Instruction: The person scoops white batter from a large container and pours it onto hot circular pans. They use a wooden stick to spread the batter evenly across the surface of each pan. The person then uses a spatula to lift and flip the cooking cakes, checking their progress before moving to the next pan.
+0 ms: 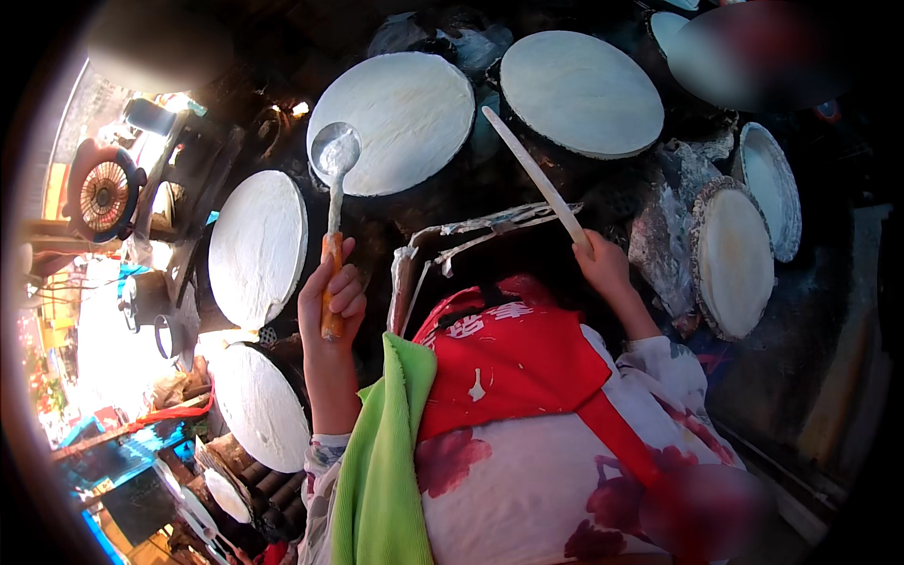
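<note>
My left hand [332, 296] grips the orange handle of a metal ladle [336, 150], whose coated bowl is over the lower left part of a round, white-surfaced pan [413, 120]. In my right hand [604, 265] is a long, pale, flat stick [533, 173], pointing up and to the left, its tip near the edge of a second round white-surfaced pan [583, 92]. Another round white surface [258, 247] lies left of the ladle, and one more [261, 409] is below it. What the white layers are made of cannot be told.
A white-crusted frame [494, 224] spans the dark space before my red apron. At right, a round pale lid or pan [734, 261] stands beside crumpled plastic [660, 247] and a white-rimmed basin [773, 191]. A fan [104, 191] is at far left. A green towel [385, 459] hangs at my front.
</note>
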A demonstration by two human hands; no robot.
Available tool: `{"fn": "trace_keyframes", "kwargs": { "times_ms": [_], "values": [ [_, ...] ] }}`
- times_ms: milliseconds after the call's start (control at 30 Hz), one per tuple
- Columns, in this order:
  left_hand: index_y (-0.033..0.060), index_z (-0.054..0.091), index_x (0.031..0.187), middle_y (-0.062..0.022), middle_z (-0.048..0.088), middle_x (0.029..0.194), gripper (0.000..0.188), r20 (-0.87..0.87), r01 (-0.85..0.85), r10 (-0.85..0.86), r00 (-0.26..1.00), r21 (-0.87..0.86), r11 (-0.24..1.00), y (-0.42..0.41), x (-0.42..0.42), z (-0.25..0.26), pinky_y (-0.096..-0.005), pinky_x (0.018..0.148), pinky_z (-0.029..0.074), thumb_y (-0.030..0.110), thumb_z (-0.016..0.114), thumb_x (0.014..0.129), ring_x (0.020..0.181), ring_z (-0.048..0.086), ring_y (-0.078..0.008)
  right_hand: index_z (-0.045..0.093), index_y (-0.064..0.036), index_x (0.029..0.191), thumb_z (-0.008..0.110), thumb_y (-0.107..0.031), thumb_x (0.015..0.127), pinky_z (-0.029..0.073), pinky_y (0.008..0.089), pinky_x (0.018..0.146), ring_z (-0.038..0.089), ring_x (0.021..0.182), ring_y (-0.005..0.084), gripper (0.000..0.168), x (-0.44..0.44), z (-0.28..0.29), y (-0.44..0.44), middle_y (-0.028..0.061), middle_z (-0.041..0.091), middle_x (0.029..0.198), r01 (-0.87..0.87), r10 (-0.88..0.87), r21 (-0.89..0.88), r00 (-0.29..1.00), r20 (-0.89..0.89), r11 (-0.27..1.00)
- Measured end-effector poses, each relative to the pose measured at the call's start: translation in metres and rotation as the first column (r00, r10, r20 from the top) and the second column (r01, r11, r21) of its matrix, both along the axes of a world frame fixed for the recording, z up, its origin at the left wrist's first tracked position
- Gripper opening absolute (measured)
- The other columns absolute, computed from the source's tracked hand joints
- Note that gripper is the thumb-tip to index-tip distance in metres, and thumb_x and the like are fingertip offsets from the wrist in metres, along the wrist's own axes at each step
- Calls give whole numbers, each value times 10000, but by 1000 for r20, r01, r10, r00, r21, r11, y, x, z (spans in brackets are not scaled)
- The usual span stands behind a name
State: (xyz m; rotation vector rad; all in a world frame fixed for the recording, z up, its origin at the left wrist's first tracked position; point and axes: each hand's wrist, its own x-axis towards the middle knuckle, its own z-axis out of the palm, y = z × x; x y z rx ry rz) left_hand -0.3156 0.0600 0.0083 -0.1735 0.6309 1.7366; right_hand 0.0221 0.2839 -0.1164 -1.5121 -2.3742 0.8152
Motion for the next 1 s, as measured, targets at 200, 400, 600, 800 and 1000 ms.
{"fn": "trace_keyframes", "kwargs": {
  "times_ms": [200,400,600,800,1000],
  "values": [
    [-13,462,1215,37,343,602,327,4,-40,40,999,-20,999,14,9,0,-195,380,251,179,401,958,426,320,-50,572,-105,1095,562,-309,829,480,436,689,619,791,357,336,12,1,-4,172,642,847,-48,48,-93,999,-3,995],
    [-15,453,1215,40,347,604,327,3,-65,65,998,-13,998,22,18,-3,-196,382,252,184,394,963,425,320,-45,569,-102,1110,561,-308,831,487,435,684,622,784,358,347,15,-13,-1,177,644,855,-35,30,-70,998,-62,997],
    [-7,479,1191,39,352,604,311,11,-117,118,993,-53,992,21,24,-5,-200,377,247,184,415,953,417,315,-47,568,-100,1094,560,-303,834,486,445,671,620,761,364,331,6,-10,7,172,644,833,-89,86,-68,996,-39,994],
    [-4,481,1188,40,355,605,310,-11,-135,135,991,-60,989,14,25,-8,-198,377,246,183,432,946,417,319,-47,567,-88,1076,547,-293,844,483,453,664,617,756,369,310,-9,-7,11,181,639,808,-95,94,-59,995,-22,994],
    [1,489,1177,43,345,595,300,-41,-156,153,987,-73,985,7,27,-9,-196,377,244,182,437,943,416,319,-47,549,-48,934,528,-294,860,471,479,667,607,762,387,258,-62,-7,38,190,630,775,-140,140,10,990,9,990]
  ]
}}
